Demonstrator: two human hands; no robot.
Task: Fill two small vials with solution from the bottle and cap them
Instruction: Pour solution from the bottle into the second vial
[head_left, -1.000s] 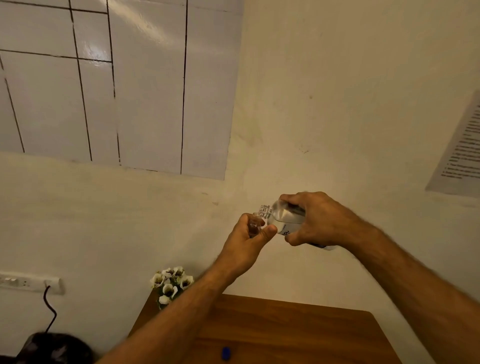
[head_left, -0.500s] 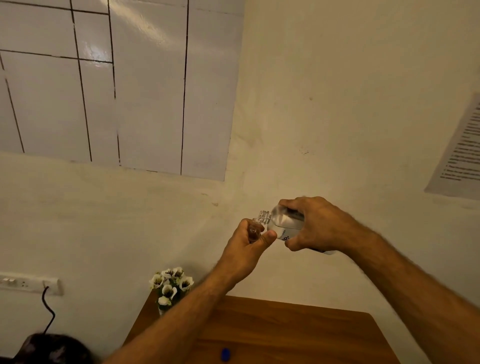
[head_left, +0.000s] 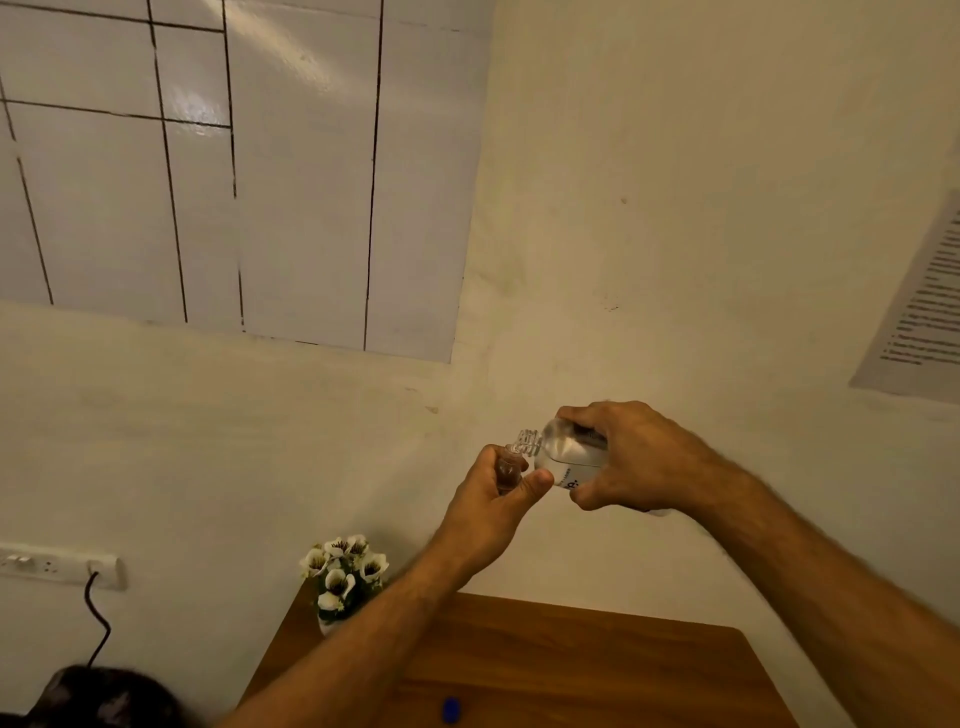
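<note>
I hold both hands raised in front of the wall, above the table. My right hand (head_left: 641, 457) grips a clear plastic bottle (head_left: 566, 454) tipped on its side, its open threaded neck pointing left. My left hand (head_left: 491, 501) is closed around a small clear vial (head_left: 506, 467), held upright with its mouth just under the bottle's neck. Fingers hide most of the vial, so its fill level cannot be made out. A small blue cap (head_left: 451, 710) lies on the wooden table (head_left: 597, 670) below.
A small pot of white flowers (head_left: 343, 574) stands at the table's far left corner. A wall socket strip (head_left: 62, 566) with a black cable sits low on the left. A dark object (head_left: 98, 696) fills the bottom left corner. A printed sheet (head_left: 924, 306) hangs on the right wall.
Both hands with bottle and vial have sunk slightly in view; the bottle stays tipped onto the vial's mouth. Nothing was let go.
</note>
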